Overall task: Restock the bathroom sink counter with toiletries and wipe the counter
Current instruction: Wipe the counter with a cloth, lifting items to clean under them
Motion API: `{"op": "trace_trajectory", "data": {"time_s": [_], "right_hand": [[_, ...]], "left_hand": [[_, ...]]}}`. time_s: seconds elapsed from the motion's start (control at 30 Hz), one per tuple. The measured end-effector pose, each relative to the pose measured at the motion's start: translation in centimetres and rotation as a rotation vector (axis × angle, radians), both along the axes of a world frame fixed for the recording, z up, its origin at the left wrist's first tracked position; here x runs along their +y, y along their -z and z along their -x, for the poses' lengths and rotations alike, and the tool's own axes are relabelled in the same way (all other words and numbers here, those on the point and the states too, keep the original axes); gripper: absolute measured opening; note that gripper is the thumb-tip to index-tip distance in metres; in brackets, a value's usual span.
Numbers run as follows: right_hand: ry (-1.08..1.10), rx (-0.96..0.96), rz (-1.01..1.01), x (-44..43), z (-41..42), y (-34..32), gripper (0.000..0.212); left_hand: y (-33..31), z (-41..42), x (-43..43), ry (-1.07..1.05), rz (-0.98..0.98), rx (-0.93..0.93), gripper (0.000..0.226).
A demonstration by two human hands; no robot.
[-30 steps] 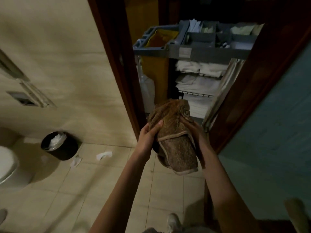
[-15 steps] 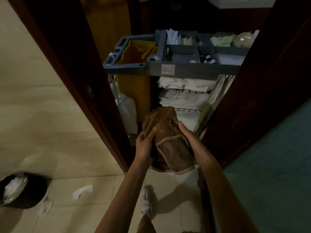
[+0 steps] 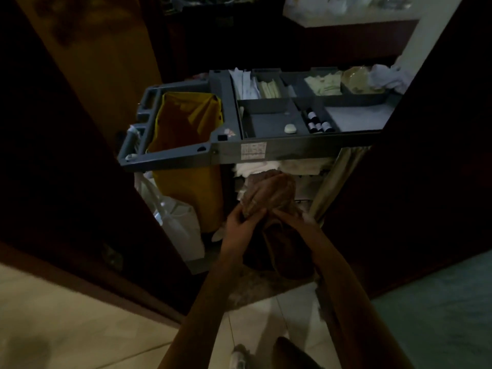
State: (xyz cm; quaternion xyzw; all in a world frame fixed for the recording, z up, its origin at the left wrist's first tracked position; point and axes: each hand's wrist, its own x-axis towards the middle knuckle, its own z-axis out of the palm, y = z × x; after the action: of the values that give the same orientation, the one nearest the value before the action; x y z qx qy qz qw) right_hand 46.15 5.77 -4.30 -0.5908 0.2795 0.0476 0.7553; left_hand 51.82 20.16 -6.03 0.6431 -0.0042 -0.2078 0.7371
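**While Carrying the Wiping Cloth to the Cart**

Because loose fabric would trail, the brown terry wiping cloth (image 3: 285,246) is bunched between the left hand (image 3: 247,209), curled over its upper fold, and the right hand (image 3: 292,219), gripping its side. It hangs just before the folded white towels (image 3: 300,166) beneath the top tray of the grey plastic housekeeping cart (image 3: 229,153). Compared with half a second earlier, the cart stands nearer and the black bin has left view.

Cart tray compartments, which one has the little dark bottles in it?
The narrow front compartment, right of the wide one holding only a pale soap bar: it alone has small dark bottles; rear ones hold packets.
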Motion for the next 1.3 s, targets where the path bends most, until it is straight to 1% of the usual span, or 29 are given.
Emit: {"op": "trace_trajectory", "data": {"time_s": [0.07, 0.1, 0.13, 0.17, 0.23, 0.27, 0.33, 0.37, 0.4, 0.53, 0.57, 0.63, 0.67, 0.7, 0.8, 0.9, 0.93, 1.03, 1.07, 1.17, 1.2, 1.3], "right_hand": [[0.076, -0.008, 0.019, -0.8, -1.4, 0.5, 0.045], [0.091, -0.004, 0.039, -1.4, -2.1, 0.6, 0.047], [0.115, 0.0, 0.058, -2.1, -2.8, 0.9, 0.055], [0.134, 0.004, 0.067, -2.9, -3.8, 1.3, 0.065], [0.183, -0.001, 0.059, -4.1, -5.7, 1.8, 0.078], [0.197, -0.005, 0.052, -4.8, -6.9, 1.9, 0.085], [0.23, -0.023, 0.039, -6.4, -9.5, 1.9, 0.095], [0.237, -0.036, 0.029, -7.3, -10.9, 1.7, 0.093], [0.239, -0.063, 0.016, -8.4, -12.4, 1.5, 0.087], [0.226, -0.127, 0.038, -14.9, -18.7, -0.9, 0.05], [0.245, -0.141, 0.061, -17.0, -20.2, -1.5, 0.045], [0.292, -0.166, 0.135, -21.6, -23.0, -2.6, 0.058], [0.311, -0.178, 0.178, -24.0, -24.2, -3.3, 0.063], [0.333, -0.178, 0.223, -26.5, -25.2, -3.8, 0.064], [0.382, -0.135, 0.335, -33.3, -27.8, -4.4, 0.061], [0.405, -0.099, 0.528, -38.0, -29.7, -4.0, 0.051], [0.4, -0.073, 0.602, -38.9, -30.3, -3.7, 0.047], [0.381, 0.004, 0.792, -41.2, -31.9, -2.8, 0.023], [0.363, 0.047, 0.84, -41.8, -32.2, -2.3, 0.021], [0.314, 0.18, 0.845, -42.6, -32.6, -0.5, 0.034], [0.312, 0.207, 0.858, -42.5, -32.6, 0.0, 0.035], [0.352, 0.229, 0.882, -41.9, -32.5, 1.0, 0.035]], "left_hand": [[0.4, -2.2, -0.9, 0.033, -0.005, 0.003, 0.033], [0.5, -3.2, -1.5, 0.038, -0.009, 0.004, 0.03], [0.4, -4.3, -2.2, 0.038, -0.017, 0.014, 0.029], [0.5, -5.4, -2.9, 0.04, -0.022, 0.028, 0.033], [0.5, -7.3, -4.3, 0.078, -0.025, 0.049, 0.056], [0.4, -8.3, -4.9, 0.088, -0.012, 0.059, 0.06], [0.1, -10.5, -6.4, 0.121, 0.04, 0.076, 0.048], [0.0, -11.7, -7.2, 0.148, 0.057, 0.099, 0.048], [-0.4, -13.0, -8.2, 0.179, 0.062, 0.118, 0.05], [-2.1, -19.2, -14.0, 0.324, 0.073, 0.149, 0.049], [-2.6, -20.8, -16.0, 0.338, 0.076, 0.15, 0.044], [-3.5, -23.8, -20.4, 0.337, 0.079, 0.146, 0.031], [-4.1, -25.2, -22.9, 0.335, 0.064, 0.155, 0.027], [-4.6, -26.6, -25.4, 0.34, 0.055, 0.156, 0.027], [-5.2, -29.7, -32.6, 0.352, 0.038, 0.166, 0.037], [-4.7, -31.4, -38.3, 0.384, -0.029, 0.167, 0.038], [-4.2, -31.8, -39.8, 0.392, -0.052, 0.168, 0.039], [-2.4, -33.0, -43.4, 0.414, -0.108, 0.136, 0.041], [-1.8, -33.2, -44.2, 0.427, -0.131, 0.112, 0.042], [-0.1, -33.3, -45.2, 0.477, -0.186, -0.023, 0.039], [0.5, -33.2, -45.3, 0.502, -0.191, -0.064, 0.042], [0.6, -32.9, -45.5, 0.574, -0.27, -0.123, 0.063]]}}
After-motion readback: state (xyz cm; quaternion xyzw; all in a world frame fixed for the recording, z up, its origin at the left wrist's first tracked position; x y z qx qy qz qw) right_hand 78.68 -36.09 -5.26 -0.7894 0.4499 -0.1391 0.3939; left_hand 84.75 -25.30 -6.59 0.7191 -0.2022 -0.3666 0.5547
